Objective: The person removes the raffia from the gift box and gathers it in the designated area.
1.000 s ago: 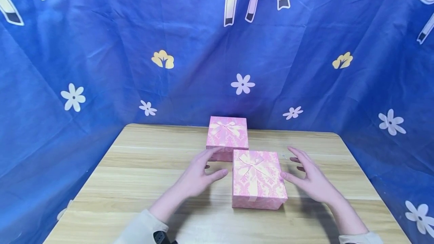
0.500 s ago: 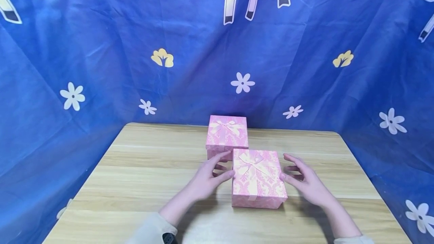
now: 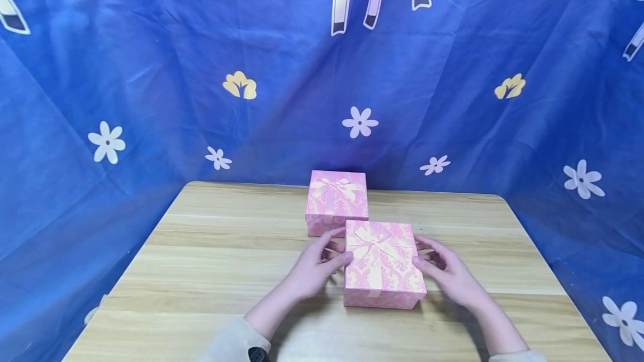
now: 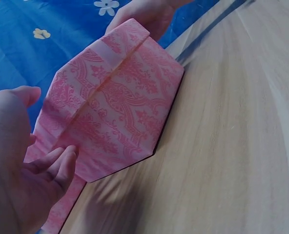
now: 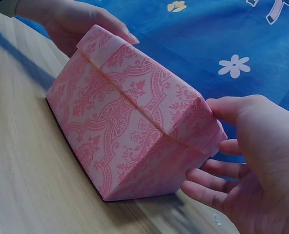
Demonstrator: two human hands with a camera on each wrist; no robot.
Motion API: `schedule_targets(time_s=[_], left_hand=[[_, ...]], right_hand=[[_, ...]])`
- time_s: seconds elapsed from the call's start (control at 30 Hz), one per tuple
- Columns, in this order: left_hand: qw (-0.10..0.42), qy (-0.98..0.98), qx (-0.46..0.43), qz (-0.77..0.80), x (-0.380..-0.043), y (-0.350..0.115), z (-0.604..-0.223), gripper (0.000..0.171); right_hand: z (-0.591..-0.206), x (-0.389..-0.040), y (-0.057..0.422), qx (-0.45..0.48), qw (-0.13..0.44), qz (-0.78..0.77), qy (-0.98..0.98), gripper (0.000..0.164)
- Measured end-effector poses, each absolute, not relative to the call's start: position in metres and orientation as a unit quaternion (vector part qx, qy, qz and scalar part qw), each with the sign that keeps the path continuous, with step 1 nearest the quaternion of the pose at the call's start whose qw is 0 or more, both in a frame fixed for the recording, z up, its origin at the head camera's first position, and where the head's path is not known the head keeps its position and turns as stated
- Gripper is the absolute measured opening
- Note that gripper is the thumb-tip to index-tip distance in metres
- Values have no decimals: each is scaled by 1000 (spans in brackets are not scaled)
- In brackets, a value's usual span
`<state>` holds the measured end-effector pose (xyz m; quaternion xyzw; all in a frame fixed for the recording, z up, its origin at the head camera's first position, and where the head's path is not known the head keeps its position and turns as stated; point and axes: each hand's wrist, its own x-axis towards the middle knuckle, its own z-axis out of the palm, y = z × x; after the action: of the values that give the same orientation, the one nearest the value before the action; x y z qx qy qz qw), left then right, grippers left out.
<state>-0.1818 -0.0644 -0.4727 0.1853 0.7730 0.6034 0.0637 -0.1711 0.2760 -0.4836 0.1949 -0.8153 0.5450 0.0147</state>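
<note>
A pink damask-patterned gift box (image 3: 384, 272) with a pale ribbon bow on its lid stands on the wooden table, between two hands. The left hand (image 3: 309, 272) is at its left side, thumb at the lid's edge and fingers bent against the side wall; in the left wrist view these fingertips (image 4: 69, 153) meet the wall below the lid. On the opposite side, the right hand (image 3: 453, 278) holds the box with its thumb at the lid edge. The right wrist view shows the right fingers (image 5: 208, 183) spread along the side. The lid sits on the box.
A second pink gift box (image 3: 337, 197) with a bow stands just behind and left of the first, near the table's back edge. The wooden table (image 3: 211, 272) is enclosed by a blue curtain (image 3: 282, 144) with printed flowers. A dark wristband (image 3: 258, 354) shows at the left sleeve.
Both hands have moved inward from either side and now meet the front gift box, fingers closing in at its lid and walls. Both boxes have stayed in place.
</note>
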Motion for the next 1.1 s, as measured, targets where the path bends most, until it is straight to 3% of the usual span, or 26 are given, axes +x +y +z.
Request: schedule_targets(time_s=[0.33,0.5,0.87,1.1], left_hand=[[105,744,161,640,-182,-63,-476,69],[97,757,155,627,-182,-63,-475,69],[113,747,142,640,-181,-64,-465,70],[84,764,151,621,-181,-63,-455,67]], right_hand=[[-480,-171,272,140,-47,601,-786,58],[-477,-170,271,112,-71,619,-774,61],[-471,-170,271,98,-70,619,-776,60],[-464,-169,272,100,-63,617,-778,60]])
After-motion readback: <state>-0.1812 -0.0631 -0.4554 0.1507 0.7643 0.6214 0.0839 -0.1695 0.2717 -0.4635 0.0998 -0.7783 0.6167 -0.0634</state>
